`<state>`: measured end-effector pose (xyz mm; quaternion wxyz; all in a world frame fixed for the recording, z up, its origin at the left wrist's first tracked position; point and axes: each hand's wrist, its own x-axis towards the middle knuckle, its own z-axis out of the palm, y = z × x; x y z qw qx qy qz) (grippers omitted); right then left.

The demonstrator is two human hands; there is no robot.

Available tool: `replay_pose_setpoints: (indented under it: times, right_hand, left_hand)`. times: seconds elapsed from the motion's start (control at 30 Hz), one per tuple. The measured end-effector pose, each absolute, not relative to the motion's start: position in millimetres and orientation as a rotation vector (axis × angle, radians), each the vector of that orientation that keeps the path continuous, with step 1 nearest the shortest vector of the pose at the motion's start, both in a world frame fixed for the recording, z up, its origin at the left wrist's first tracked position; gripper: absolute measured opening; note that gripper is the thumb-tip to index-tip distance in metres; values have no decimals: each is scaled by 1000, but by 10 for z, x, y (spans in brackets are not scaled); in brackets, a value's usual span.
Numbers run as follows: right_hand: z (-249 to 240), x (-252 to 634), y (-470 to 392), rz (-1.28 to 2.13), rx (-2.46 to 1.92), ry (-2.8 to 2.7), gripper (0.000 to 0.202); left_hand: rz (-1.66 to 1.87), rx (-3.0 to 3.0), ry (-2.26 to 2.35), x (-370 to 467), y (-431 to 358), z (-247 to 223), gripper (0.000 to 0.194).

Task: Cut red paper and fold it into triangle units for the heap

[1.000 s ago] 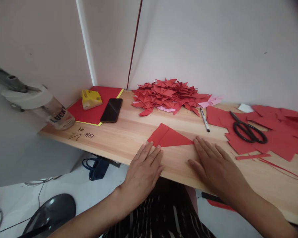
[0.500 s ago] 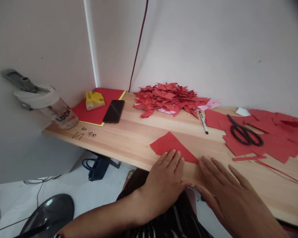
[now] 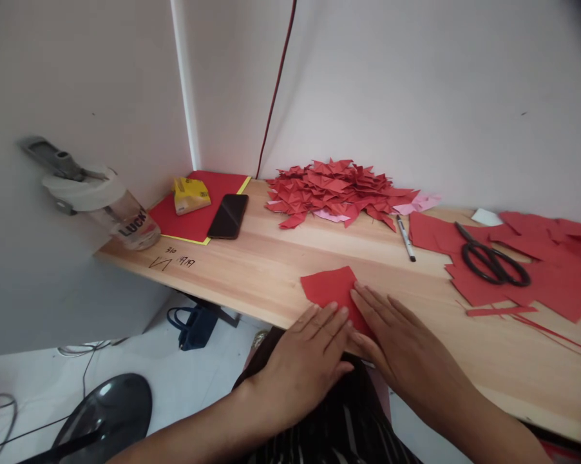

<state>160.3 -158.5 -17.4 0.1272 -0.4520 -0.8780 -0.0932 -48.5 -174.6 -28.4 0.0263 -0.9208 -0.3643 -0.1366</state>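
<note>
A folded piece of red paper point(image 3: 327, 285) lies at the front edge of the wooden table. My left hand point(image 3: 304, 364) rests flat, with its outstretched fingers over the paper's lower left part. Along the paper's right side lies my right hand point(image 3: 402, 338), also flat and open, its fingertips on the paper's edge. My thumbs come near each other at the bottom, and both hands hide the lower part of the sheet.
Folded red paper shapes point(image 3: 336, 190) are heaped by the wall. Black scissors point(image 3: 493, 261) lie on red paper pieces point(image 3: 554, 277) at right, near a marker point(image 3: 406, 238). At left are a phone point(image 3: 228, 216), a yellow packet point(image 3: 192, 195) and a bottle point(image 3: 126, 219).
My right hand has moved left from beside the paper onto its right side. The paper's right point no longer shows, folded over or covered. The view has shifted slightly.
</note>
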Motion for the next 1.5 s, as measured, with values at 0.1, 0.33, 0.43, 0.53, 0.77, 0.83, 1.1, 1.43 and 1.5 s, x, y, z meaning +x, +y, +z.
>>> replay_pose_setpoints:
  times: [0.1, 0.33, 0.43, 0.53, 0.77, 0.83, 1.1, 1.43, 1.5]
  right_hand:
    - [-205, 1595, -1641, -299, -1339, -2525, 56]
    - [-271, 1592, -1773, -302, -1459, -2496, 61]
    - [-242, 1571, -1847, -340, -1458, -2480, 62]
    - [-164, 1410, -1879, -353, -1419, -2469, 60]
    - [-120, 1021, -1747, -168, -1400, -2548, 64]
    - [-172, 1082, -1737, -153, -1435, -2527, 62]
    - [-334, 1567, -1909, -283, -1445, -2466, 65]
    - [-301, 1587, -1953, -298, -1340, -2424, 49]
    - [-294, 1554, -1942, -266, -1330, -2420, 48]
  left_hand:
    - [-416, -2811, -1234, -587, -1799, -253, 49]
    - [-455, -2744, -1384, -568, -1765, -251, 46]
    - [-447, -2758, -1365, -563, -1693, -243, 45]
    - [-455, -2791, -1328, -591, -1633, -215, 44]
    - [-393, -2854, -1251, -690, -1577, -237, 45]
    - [-402, -2827, -1234, -694, -1579, -250, 47]
    - [-416, -2780, -1260, -639, -1605, -241, 43]
    - [-344, -2900, -1260, -706, -1515, -62, 47]
    - [-327, -2920, -1251, -736, -1473, -40, 45]
